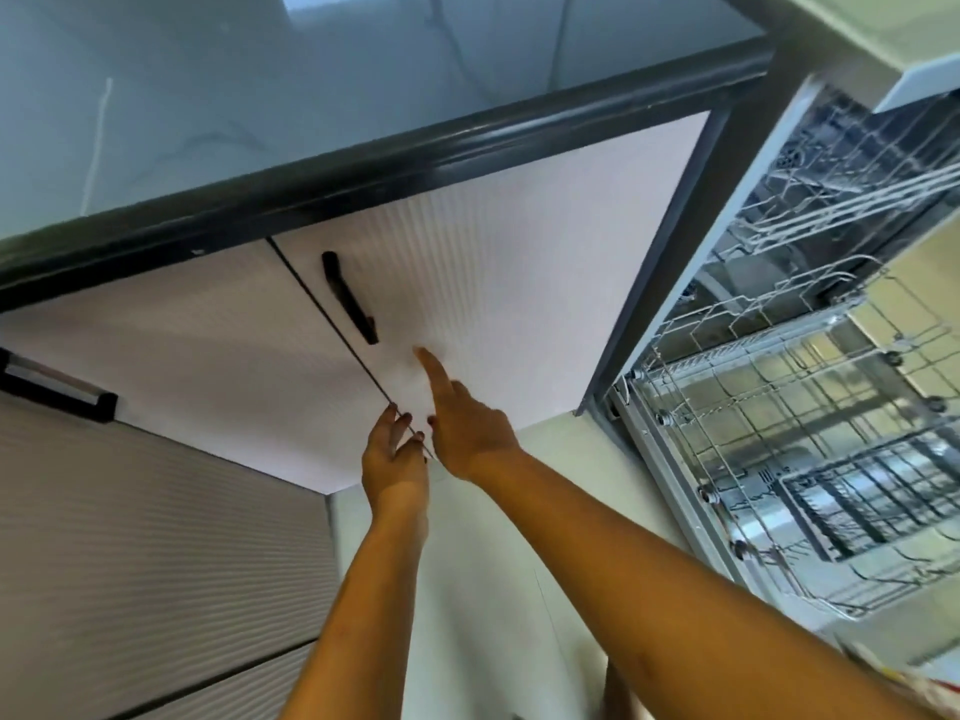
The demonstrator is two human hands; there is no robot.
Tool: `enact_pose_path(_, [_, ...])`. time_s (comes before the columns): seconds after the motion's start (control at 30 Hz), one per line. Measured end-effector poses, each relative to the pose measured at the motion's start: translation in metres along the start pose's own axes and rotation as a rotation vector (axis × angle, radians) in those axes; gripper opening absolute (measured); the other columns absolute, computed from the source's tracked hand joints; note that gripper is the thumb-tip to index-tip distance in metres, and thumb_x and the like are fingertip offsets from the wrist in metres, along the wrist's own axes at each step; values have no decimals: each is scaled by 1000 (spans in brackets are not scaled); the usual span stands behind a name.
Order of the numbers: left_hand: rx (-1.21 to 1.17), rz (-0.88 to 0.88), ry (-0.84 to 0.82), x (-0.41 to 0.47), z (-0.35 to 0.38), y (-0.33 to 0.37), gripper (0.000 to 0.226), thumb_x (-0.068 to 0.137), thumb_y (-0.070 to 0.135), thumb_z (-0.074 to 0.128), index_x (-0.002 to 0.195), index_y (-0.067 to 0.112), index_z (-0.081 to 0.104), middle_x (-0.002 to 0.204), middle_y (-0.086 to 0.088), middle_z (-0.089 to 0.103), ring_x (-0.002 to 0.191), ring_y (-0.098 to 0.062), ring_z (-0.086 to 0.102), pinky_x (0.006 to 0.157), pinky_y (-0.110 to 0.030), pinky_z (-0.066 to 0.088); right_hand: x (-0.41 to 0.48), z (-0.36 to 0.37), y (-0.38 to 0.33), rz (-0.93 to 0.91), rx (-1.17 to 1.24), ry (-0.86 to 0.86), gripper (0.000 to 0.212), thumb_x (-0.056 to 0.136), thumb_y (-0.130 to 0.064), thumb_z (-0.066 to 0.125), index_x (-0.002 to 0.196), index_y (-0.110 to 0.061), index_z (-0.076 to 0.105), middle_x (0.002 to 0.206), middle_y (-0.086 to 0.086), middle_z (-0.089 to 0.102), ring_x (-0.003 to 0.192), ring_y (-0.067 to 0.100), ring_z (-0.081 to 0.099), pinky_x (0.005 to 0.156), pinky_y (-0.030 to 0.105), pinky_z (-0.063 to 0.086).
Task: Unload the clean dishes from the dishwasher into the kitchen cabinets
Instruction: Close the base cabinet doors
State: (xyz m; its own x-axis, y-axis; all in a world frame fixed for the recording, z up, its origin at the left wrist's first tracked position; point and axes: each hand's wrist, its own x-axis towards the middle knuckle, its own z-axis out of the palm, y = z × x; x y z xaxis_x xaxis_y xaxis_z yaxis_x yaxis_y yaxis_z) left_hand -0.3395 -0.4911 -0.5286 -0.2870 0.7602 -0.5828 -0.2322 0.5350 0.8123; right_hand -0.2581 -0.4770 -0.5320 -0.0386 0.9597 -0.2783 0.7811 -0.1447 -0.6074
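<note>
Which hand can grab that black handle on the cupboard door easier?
Probably the right hand: its pointing finger touches the cupboard door right by the black handle. The left hand sits lower down, at that door's edge.

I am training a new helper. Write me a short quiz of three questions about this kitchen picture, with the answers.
1. Choose: the open dishwasher stands on which side of the white cabinet door? A) left B) right
2. True or false: the right hand grips the black handle.
3. Fill in: the fingers of the left hand lie at the ___ between the two doors.
Key: 1 B. 2 False; its index finger touches the door beside the handle. 3 gap.
</note>
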Motion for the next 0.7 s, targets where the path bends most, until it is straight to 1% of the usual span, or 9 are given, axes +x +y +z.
enact_pose_path(0.07, [177, 4, -45, -4, 8, -22, 43, 96, -1, 45, 134, 18, 48, 135, -2, 54, 123, -25, 53, 107, -42, 41, -16, 8, 38, 114, 80, -44, 86, 97, -13, 46, 144, -47, -16, 141, 10, 45, 113, 28, 58, 94, 48, 49])
enact_pose_path(0.17, [358, 28, -120, -12, 22, -50, 43, 95, -2, 46, 131, 20, 50, 135, -2, 54, 123, -26, 53, 107, -45, 41, -41, 12, 98, 304, 215, -106, 80, 97, -14, 44, 146, -47, -11, 145, 12, 43, 124, 26, 51, 103, 48, 42])
enact_pose_path(0.27, [458, 80, -221, -31, 45, -76, 37, 94, -2, 46, 119, 24, 54, 129, -1, 57, 120, -26, 55, 105, -46, 43, -74, 7, 160, 463, 280, -118, 75, 98, -16, 44, 149, -39, -5, 137, 16, 49, 120, 28, 52, 104, 45, 42])
enact_pose_path(0.33, [489, 75, -267, -44, 60, -89, 32, 94, -2, 47, 109, 25, 54, 119, 1, 59, 114, -24, 58, 103, -42, 46, -95, 1, 194, 528, 317, -94, 72, 98, -17, 45, 150, -34, -1, 136, 17, 49, 120, 29, 52, 104, 43, 41])
enact_pose_path(0.4, [517, 68, -317, -60, 80, -106, 29, 94, -2, 47, 105, 23, 57, 114, 1, 59, 108, -22, 59, 99, -38, 49, -121, -7, 229, 608, 354, -64, 70, 98, -16, 45, 151, -30, 2, 138, 18, 48, 121, 29, 51, 103, 39, 42])
enact_pose_path(0.5, [630, 125, -396, -82, 113, -134, 32, 91, -3, 47, 101, 26, 58, 117, -4, 63, 104, -23, 61, 98, -40, 49, -158, -20, 278, 723, 414, -25, 68, 97, -13, 48, 151, -23, 9, 136, 21, 49, 115, 31, 57, 92, 34, 46])
enact_pose_path(0.53, [655, 126, -424, -91, 127, -145, 34, 90, -4, 47, 101, 26, 58, 117, -6, 64, 101, -22, 61, 96, -38, 49, -171, -27, 297, 770, 433, -6, 68, 97, -12, 50, 151, -22, 11, 134, 21, 51, 112, 32, 59, 90, 34, 47])
enact_pose_path(0.6, [709, 98, -490, -107, 155, -164, 35, 90, -5, 47, 103, 25, 58, 117, -7, 64, 95, -20, 61, 88, -33, 48, -191, -38, 334, 845, 448, 64, 68, 94, -13, 54, 150, -20, 16, 134, 21, 52, 114, 34, 57, 92, 35, 46])
enact_pose_path(0.7, [845, 65, -624, -130, 195, -193, 34, 91, -2, 46, 111, 21, 59, 124, -8, 60, 105, -24, 61, 89, -34, 48, -215, -53, 384, 962, 507, 208, 69, 91, -17, 59, 149, -20, 21, 139, 21, 46, 124, 38, 49, 98, 41, 44])
